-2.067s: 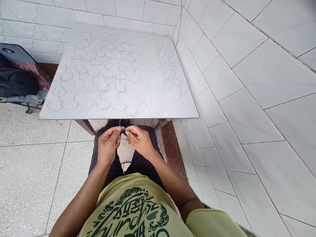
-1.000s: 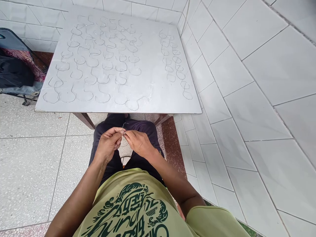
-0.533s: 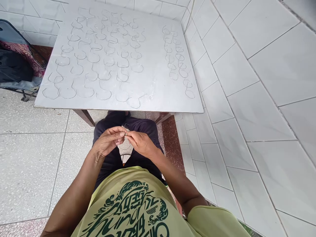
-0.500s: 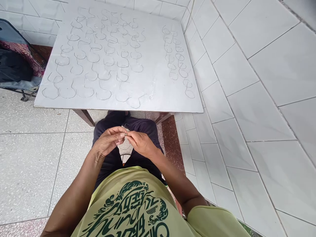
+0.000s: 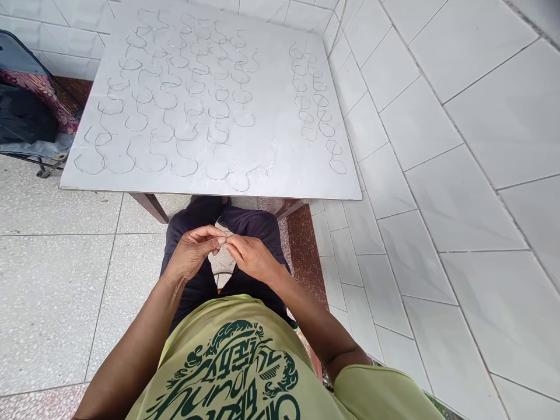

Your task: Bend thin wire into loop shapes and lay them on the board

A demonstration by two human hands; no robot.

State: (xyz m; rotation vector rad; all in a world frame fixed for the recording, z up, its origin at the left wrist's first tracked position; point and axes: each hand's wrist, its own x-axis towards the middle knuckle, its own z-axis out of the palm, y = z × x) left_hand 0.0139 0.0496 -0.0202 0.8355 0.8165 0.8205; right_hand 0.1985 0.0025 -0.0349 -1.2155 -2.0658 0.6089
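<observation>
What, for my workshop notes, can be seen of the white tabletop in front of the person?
The white tabletop is a flat, squarish panel with a smooth painted or laminate look and a few pale scuffs. Thin curved wire pieces lie flat across it in loose rows, with a separate column near its right side. Its right edge runs beside a white tiled wall, and a dark brown leg shows under its near edge.
</observation>
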